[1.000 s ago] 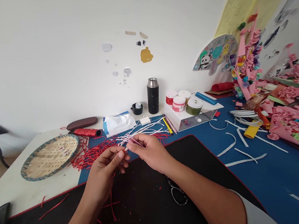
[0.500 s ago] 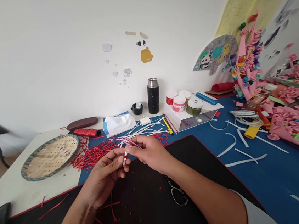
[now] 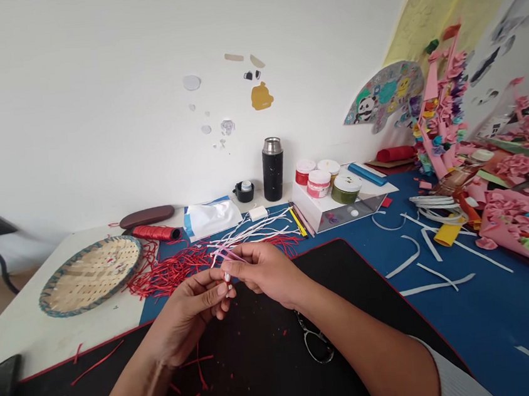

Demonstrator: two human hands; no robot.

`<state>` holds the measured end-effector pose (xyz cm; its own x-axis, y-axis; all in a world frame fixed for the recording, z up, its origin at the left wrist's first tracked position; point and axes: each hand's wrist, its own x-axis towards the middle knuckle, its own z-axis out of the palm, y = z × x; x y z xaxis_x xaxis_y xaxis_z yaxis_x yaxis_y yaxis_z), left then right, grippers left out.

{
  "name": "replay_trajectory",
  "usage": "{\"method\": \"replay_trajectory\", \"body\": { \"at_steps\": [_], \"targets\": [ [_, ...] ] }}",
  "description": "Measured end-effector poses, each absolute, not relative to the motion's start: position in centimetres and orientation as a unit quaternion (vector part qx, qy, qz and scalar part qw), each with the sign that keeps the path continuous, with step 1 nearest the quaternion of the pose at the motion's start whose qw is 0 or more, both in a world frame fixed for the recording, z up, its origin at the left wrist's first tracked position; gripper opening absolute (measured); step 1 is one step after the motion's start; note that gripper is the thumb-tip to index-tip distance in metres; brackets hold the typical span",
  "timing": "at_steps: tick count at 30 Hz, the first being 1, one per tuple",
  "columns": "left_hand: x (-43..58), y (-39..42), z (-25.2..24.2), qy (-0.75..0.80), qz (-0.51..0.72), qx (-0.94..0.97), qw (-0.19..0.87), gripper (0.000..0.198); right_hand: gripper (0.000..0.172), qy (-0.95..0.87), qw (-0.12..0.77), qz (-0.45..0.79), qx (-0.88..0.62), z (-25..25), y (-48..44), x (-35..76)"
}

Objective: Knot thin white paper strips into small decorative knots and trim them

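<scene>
left hand (image 3: 185,320) | right hand (image 3: 265,275) | pinched pink strip (image 3: 227,257) | end now less visible

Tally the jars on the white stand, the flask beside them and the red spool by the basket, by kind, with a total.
Lidded jars: 4
Insulated flask: 1
Red cord spool: 1
Total: 6

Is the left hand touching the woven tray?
Apart. The head view shows the left hand above the black mat, with a plain gap to the woven tray and red paper strips lying between them.
</scene>
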<state>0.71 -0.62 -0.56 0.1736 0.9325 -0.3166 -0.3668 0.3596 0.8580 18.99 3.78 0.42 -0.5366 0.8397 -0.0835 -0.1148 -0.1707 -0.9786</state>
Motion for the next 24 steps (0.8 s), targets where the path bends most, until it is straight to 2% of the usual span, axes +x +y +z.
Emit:
{"method": "replay_trajectory", "body": {
  "at_steps": [9,16,24],
  "targets": [
    [1.0,-0.3,-0.6,0.471,0.52,0.321,0.636,0.039,0.031,-0.596,0.417,0.583,-0.363,0.2,4.2,19.1],
    [0.8,0.2,-0.6,0.514,0.582,0.295,0.557,0.047,0.029,-0.658,0.398,0.518,-0.374,0.4,3.7,19.1],
    [0.4,0.2,-1.1,0.522,0.597,0.33,0.513,0.044,0.035,-0.773,0.322,0.386,-0.387,0.6,3.1,19.1]
  ]
}}
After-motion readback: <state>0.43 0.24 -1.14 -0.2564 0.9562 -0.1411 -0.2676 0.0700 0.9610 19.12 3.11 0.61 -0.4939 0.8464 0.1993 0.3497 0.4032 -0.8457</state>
